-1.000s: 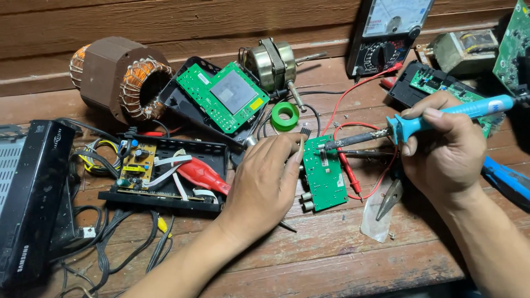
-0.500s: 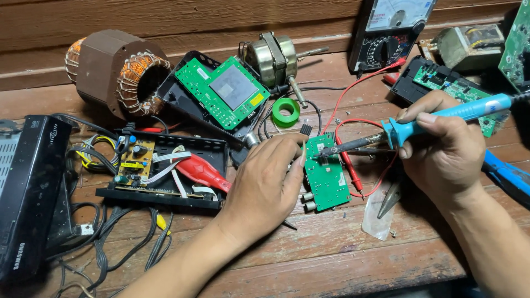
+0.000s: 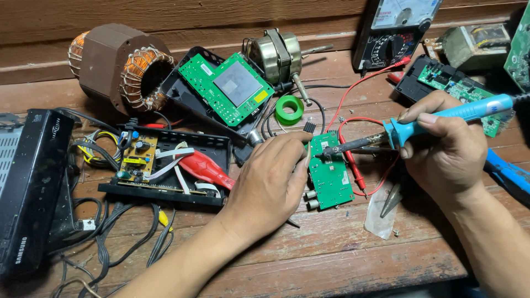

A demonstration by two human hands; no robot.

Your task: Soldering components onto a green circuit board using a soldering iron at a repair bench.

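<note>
My left hand (image 3: 270, 182) rests on the wooden bench and steadies a small green circuit board (image 3: 330, 172) by its left edge, fingertips against it. My right hand (image 3: 448, 148) grips a blue-handled soldering iron (image 3: 441, 118). The iron's dark metal tip touches the upper left part of the small board. Red test leads (image 3: 353, 160) curl over the bench beside the board. A metal tweezer (image 3: 390, 201) lies on a clear plastic bag just below my right hand.
A wooden bench (image 3: 331, 265) holds a copper-wound motor stator (image 3: 118, 69), a larger green board in a black case (image 3: 226, 91), a small motor (image 3: 276, 55), green tape roll (image 3: 289, 109), an open black box with a red-handled tool (image 3: 165, 165), an analog multimeter (image 3: 395, 33), a black set-top box (image 3: 27, 182).
The view has shifted slightly. My hands keep their hold; the iron tip stays on the small board's upper left area.
</note>
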